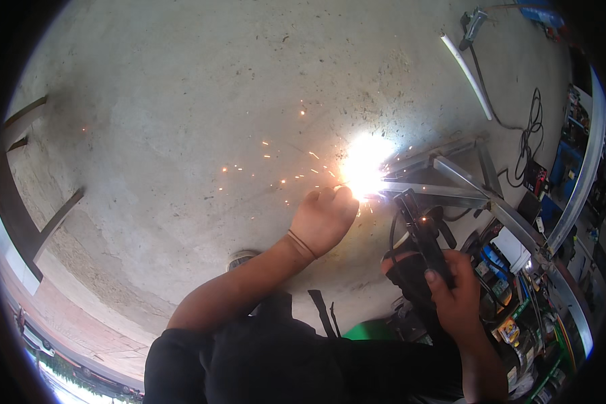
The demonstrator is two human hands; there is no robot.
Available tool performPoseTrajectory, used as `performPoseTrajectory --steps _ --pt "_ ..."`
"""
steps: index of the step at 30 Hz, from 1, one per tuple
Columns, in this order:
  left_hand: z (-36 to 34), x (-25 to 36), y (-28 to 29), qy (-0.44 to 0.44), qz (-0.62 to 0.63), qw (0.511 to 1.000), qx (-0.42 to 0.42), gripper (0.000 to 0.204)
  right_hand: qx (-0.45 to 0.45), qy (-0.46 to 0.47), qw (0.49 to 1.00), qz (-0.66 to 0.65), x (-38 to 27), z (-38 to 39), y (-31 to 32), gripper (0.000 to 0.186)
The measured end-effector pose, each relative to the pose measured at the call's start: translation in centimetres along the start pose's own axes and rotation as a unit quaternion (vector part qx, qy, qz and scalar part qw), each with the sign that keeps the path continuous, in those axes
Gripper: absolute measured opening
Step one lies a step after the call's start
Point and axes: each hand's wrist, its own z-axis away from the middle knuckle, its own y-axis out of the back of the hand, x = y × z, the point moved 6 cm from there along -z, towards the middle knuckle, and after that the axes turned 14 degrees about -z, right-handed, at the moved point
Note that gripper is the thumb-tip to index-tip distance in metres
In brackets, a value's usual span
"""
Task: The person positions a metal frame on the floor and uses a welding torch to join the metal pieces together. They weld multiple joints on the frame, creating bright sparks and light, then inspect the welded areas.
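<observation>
Several bars (462,176) of the frame (518,223), set over the concrete floor (182,135), appear already joined, while welding at its left end, veiled by glare (367,165), seems under way; what else remains cannot be told. The right hand (456,289) is closed round a black holder (421,233); the left hand (324,219) appears curled beside the glare, any hold indiscernible. Beyond lies a white tube (466,75); clutter (508,330) crowds the right.

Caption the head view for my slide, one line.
Right hand grips a black tool as sparks scatter around a white glare at the metal frame, left hand close beside it.
</observation>
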Motion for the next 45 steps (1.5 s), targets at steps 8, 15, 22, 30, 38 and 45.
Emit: performPoseTrajectory --steps 8,15,22,30,38,45 --pt "0.4 0.1 -0.3 -0.004 -0.028 0.999 0.029 0.016 0.029 0.044 0.998 0.027 1.1 0.3 1.0 0.035" --pt "0.4 0.2 -0.3 -0.005 -0.017 1.000 0.011 0.017 -0.010 0.046 0.999 0.027 0.2 -0.4 0.1 0.032" --pt "1.1 0.0 -1.6 -0.010 0.027 0.999 -0.035 0.024 -0.008 0.022 0.999 0.042 0.5 -0.3 0.1 0.034" --pt "0.9 0.1 -1.2 -0.018 -0.025 0.999 -0.035 0.028 0.031 0.042 0.998 0.037 1.7 0.1 1.0 0.035" --pt "0.6 -0.2 -0.3 0.014 -0.015 0.999 0.042 0.023 0.013 0.018 0.999 0.027 1.2 -0.4 0.8 0.034" --pt "1.0 -0.7 1.5 0.001 -0.015 0.999 0.045 0.021 -0.020 0.028 0.999 0.025 0.3 -0.6 -0.2 0.031"
